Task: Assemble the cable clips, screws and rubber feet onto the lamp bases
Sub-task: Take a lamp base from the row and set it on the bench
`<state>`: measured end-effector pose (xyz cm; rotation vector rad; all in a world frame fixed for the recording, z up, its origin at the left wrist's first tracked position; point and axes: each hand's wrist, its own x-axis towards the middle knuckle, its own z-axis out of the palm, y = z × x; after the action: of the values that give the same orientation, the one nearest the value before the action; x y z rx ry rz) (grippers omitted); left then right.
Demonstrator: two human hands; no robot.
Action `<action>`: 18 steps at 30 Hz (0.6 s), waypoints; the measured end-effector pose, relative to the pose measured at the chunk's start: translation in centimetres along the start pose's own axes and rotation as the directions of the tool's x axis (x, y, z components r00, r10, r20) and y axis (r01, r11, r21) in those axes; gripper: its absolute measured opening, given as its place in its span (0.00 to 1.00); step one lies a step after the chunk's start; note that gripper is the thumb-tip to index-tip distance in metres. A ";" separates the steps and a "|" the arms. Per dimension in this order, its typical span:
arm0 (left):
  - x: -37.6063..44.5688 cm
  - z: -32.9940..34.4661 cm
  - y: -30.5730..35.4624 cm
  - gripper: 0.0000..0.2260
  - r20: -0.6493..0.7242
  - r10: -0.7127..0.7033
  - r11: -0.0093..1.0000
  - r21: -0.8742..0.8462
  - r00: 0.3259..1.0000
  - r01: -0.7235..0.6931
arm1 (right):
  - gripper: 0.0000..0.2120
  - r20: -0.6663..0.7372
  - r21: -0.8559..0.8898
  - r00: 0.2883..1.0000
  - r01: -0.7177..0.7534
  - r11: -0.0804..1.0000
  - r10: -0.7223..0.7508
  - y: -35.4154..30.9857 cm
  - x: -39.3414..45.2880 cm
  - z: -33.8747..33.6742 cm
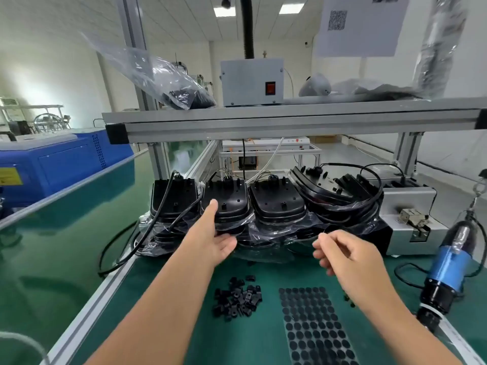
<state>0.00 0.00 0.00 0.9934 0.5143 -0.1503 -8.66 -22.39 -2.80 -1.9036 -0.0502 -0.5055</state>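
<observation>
Several black lamp bases (pixel 276 204) with trailing cables stand stacked in rows on clear plastic at the back of the green mat. My left hand (pixel 210 238) reaches forward, fingers straight, its tips against the second stack (pixel 229 201). My right hand (pixel 347 256) hovers in front of the stacks with loosely curled fingers and holds nothing that I can see. A pile of black cable clips (pixel 237 299) lies on the mat between my arms. A sheet of round black rubber feet (pixel 313 327) lies beside it, under my right forearm.
A blue electric screwdriver (pixel 448 267) hangs at the right edge over the mat. A grey metal screw feeder box (pixel 411 222) stands behind it. An aluminium shelf (pixel 290 122) crosses overhead with a switch box (pixel 250 83) and bagged parts (pixel 179 85). The bench edge (pixel 105 293) runs down the left.
</observation>
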 end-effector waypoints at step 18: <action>-7.8 -3.1 -6.4 0.24 0.298 0.250 0.957 0.071 0.921 -0.283 | 0.27 0.404 0.366 0.889 -0.372 0.853 0.214 -3.9 1.6 6.7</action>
<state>-10.10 -1.76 -2.46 1.1205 0.1021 -0.0768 -6.13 -15.13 -0.79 -1.4959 -0.0900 0.0677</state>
